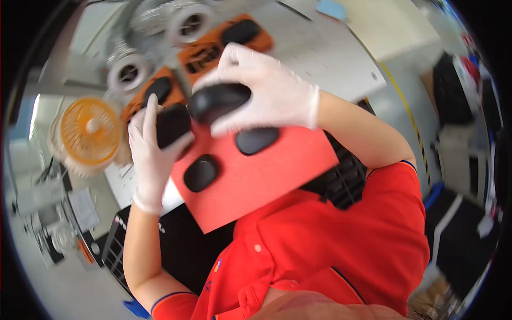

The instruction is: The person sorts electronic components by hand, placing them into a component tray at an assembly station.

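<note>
Right now both hands wear thin white gloves. The right hand [261,85] curls over a smooth black oval piece [218,101], fingers bent round its top, as if pressing it down onto the red card [266,170]. The left hand [152,154] is half closed too, thumb and fingers pinching another black piece [172,125] at the card's upper left edge, which also seems to keep the card steady. Two more black pieces sit on the card by themselves, one near the middle [257,141] and one lower left [201,173], so four show at the card.

Behind the hands lie two orange cards (blurry), each with a black piece, one close [154,93] and one farther back [224,42]. Beside them sit two white tape rolls [128,72] and one orange reel [89,130] on the grey table [330,58]. A black grid tray [341,178] peeks out under the red card
</note>
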### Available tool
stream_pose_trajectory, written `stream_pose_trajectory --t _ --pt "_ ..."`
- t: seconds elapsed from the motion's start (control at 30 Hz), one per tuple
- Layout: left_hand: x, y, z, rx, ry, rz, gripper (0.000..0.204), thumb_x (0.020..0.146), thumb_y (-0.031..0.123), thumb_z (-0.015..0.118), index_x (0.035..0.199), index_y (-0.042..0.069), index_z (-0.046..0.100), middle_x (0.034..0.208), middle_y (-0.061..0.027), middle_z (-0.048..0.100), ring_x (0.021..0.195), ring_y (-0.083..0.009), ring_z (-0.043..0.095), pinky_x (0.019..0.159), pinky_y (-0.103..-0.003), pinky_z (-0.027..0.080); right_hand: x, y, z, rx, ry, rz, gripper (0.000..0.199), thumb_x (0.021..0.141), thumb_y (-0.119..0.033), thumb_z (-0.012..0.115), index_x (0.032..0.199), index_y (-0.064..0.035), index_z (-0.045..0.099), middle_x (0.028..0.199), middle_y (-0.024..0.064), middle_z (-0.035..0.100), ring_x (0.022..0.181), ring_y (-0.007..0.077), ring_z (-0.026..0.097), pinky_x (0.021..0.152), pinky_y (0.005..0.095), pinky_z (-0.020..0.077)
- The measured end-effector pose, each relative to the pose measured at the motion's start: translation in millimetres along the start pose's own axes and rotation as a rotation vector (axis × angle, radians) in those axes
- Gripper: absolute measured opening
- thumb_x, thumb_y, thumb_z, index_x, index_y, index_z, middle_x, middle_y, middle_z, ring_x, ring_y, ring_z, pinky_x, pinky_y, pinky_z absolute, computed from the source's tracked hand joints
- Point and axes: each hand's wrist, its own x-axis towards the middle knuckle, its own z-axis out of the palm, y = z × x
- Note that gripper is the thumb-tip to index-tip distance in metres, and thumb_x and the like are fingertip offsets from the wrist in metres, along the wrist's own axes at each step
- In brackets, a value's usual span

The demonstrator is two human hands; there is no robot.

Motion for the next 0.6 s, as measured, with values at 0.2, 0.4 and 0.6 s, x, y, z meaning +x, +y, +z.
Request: stream_pose_trajectory --t 0.2,0.4,0.6 --pt "1.5 131.0 44.5 -0.479 -0.527 0.568 0.086 0.06 0.02 0.079 0.136 0.001 0.042 0.124 -0.0154 0.053 0.121 -0.0333 0.049 0.093 -0.043 0.041 -155.7 -4.1 -12.2 0.932 -0.471 0.433 0.053 0.06 -0.012 0.088 0.108 -0.0068 0.068 0.123 0.0084 0.056 0.113 0.0208 0.054 0.099 0.0331 0.043" --pt "-1.0 175.5 84.6 -0.417 -0.551 0.64 0.078 0.074 0.032 0.075 0.137 0.002 0.041 0.138 -0.0112 0.047 0.125 -0.0339 0.045 0.094 -0.043 0.038 -314.2 54.1 9.9 0.825 0.565 1.057 0.047 0.077 -0.027 0.073 0.115 -0.0032 0.058 0.103 0.0029 0.06 0.098 0.0115 0.054 0.089 0.0287 0.045" --pt "-12.3 148.3 57.2 -0.206 -0.642 0.496 0.07 0.078 0.024 0.074 0.136 0.001 0.042 0.139 -0.015 0.046 0.126 -0.0364 0.045 0.103 -0.045 0.034 -514.2 202.7 -3.4 -0.426 0.913 2.074 0.069 0.061 -0.058 0.073 0.12 -0.0212 0.065 0.13 0.0211 0.046 0.119 0.0374 0.05 0.101 0.0414 0.0432"
